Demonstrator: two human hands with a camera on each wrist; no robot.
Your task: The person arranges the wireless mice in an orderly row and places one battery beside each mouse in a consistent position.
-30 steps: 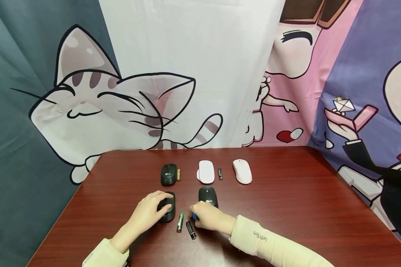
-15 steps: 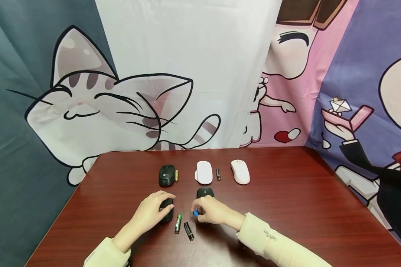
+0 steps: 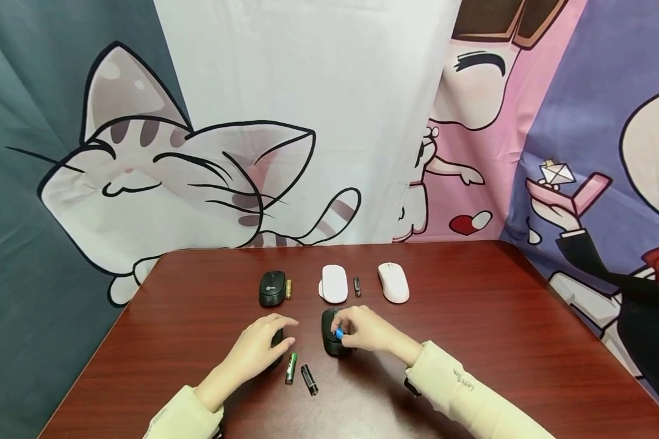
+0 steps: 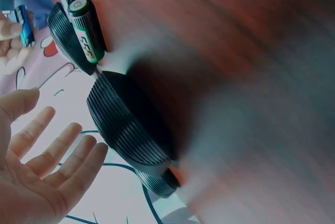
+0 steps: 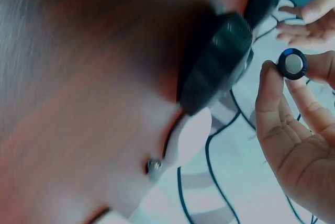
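My right hand (image 3: 370,329) pinches a blue battery (image 3: 338,333) between thumb and fingertips, over the right side of a black mouse (image 3: 331,342). The right wrist view shows the end of this battery (image 5: 293,65) facing the camera. My left hand (image 3: 252,349) hovers over another black mouse (image 3: 277,339) and mostly hides it from above. In the left wrist view its loosely spread fingers (image 4: 57,150) are apart from that ridged mouse (image 4: 123,116). Between the hands lie a green battery (image 3: 291,368) and a black battery (image 3: 309,380) on the tabletop.
A row at the back holds a black mouse (image 3: 272,288) with a gold battery (image 3: 288,289) beside it, a white mouse (image 3: 335,283), a dark battery (image 3: 357,286) and another white mouse (image 3: 393,283). A printed cloth (image 3: 318,73) hangs behind the table (image 3: 472,305).
My right hand, with the blue battery, has moved up and right over the right-hand black mouse. My left hand has lifted off its mouse and shifted slightly right.
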